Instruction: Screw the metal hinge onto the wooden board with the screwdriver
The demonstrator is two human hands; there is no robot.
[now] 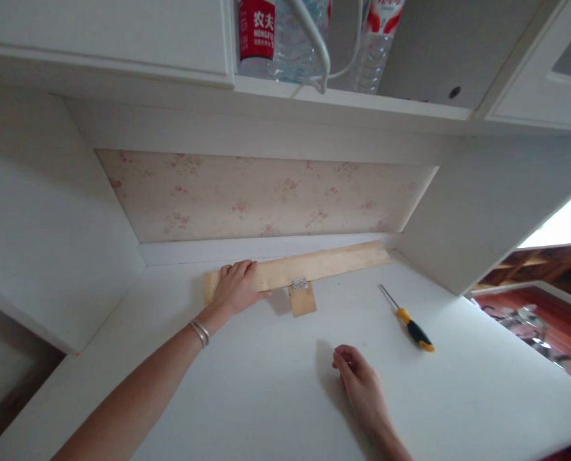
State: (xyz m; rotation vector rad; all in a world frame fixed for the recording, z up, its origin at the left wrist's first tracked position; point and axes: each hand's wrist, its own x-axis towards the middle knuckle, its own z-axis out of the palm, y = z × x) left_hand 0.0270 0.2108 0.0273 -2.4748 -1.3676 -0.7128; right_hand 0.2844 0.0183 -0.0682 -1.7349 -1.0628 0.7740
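My left hand (237, 286) is closed over the left part of a long, pale wooden board (324, 264) that stands near the back of the white desktop. A small metal hinge (299, 283) is fixed at the board's lower edge and joins it to a short wooden piece (303, 301). Nearer to me, my right hand (360, 381) hovers low over the desktop with its fingers curled in. Whether anything is inside those fingers is hidden. To its right lies a screwdriver (413, 326) with a yellow and dark green handle, its tip pointing toward the back left.
White side panels (50, 211) bound the desktop (247, 384) left and right. Floral wallpaper (266, 198) covers the back. Overhead, a shelf (353, 102) holds plastic bottles (257, 32) and a white cable (317, 45). Beyond the right panel is a reddish floor (554, 320).
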